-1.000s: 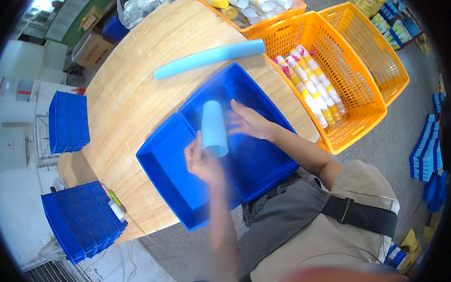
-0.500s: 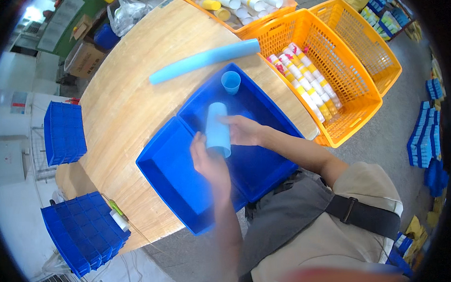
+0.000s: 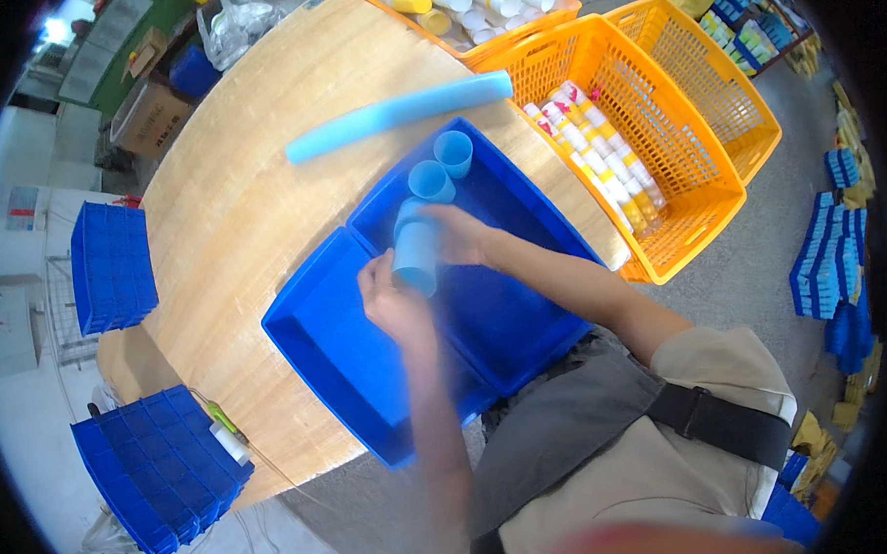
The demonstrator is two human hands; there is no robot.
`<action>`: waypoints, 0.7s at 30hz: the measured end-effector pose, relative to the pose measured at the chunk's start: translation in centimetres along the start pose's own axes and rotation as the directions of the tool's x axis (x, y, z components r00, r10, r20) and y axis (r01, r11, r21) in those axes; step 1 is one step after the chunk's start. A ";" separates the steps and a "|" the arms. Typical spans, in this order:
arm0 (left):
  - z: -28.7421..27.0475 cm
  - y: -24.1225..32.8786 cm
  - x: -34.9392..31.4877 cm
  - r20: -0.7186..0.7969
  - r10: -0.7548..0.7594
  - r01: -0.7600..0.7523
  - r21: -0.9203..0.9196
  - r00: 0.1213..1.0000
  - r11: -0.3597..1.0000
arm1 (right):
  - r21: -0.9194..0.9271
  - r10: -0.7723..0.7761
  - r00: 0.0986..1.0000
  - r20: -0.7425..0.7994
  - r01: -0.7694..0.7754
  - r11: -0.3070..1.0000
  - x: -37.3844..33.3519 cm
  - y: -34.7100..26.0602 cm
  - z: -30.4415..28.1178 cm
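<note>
My left hand (image 3: 393, 296) is closed round the lower end of a short stack of light-blue plastic cups (image 3: 418, 263), blurred by motion. At the stack's upper end, my right hand (image 3: 459, 235) has its fingers closed on a cup; how many cups sit nested there I cannot tell. Both hands are over two shallow blue trays side by side, the left tray (image 3: 343, 349) and the right tray (image 3: 514, 323). Inside the right tray, near its far corner, stand one light-blue cup (image 3: 453, 156) and, beside it, a second light-blue cup (image 3: 430, 183).
Beyond the trays, a long light-blue tube-like piece (image 3: 399, 114) lies on the wooden table (image 3: 237, 235). Orange crates (image 3: 693, 141) with white and yellow rolls stand to the right and far side. Stacked blue gridded boxes (image 3: 162, 463) are at the left edge, near a green-handled tool (image 3: 222, 419).
A second cup now stands in the right tray beside the first. My hands and the held stack have shifted slightly left, and the stack's near end has risen a little.
</note>
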State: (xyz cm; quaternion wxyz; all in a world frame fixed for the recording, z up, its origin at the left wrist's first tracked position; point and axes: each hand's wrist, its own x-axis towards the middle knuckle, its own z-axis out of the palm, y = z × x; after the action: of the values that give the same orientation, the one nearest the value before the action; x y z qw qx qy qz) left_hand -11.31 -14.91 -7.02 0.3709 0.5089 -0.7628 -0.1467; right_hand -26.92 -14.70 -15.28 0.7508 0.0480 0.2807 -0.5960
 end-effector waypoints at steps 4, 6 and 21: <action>1.3 -1.7 1.0 0.132 -0.011 -0.013 0.183 0.991 0.983 | 0.100 0.110 0.976 -0.188 -0.092 0.991 1.8 -2.0 -1.3; 2.9 -3.1 2.3 0.195 0.021 -0.070 0.253 0.981 0.965 | -0.291 -0.064 0.991 -0.119 0.027 0.956 -0.3 -2.8 -2.0; 8.4 -1.5 1.6 0.128 -0.049 0.004 0.331 0.991 0.944 | -0.504 -0.408 0.733 0.544 -0.104 -0.858 6.1 -27.4 -7.4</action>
State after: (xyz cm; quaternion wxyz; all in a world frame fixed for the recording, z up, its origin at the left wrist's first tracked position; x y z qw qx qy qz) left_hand -16.66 -18.23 -12.98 0.2262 0.5631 -0.7929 -0.0557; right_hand -54.06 -24.82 -17.24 -0.0272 -0.6772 0.7242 -0.1271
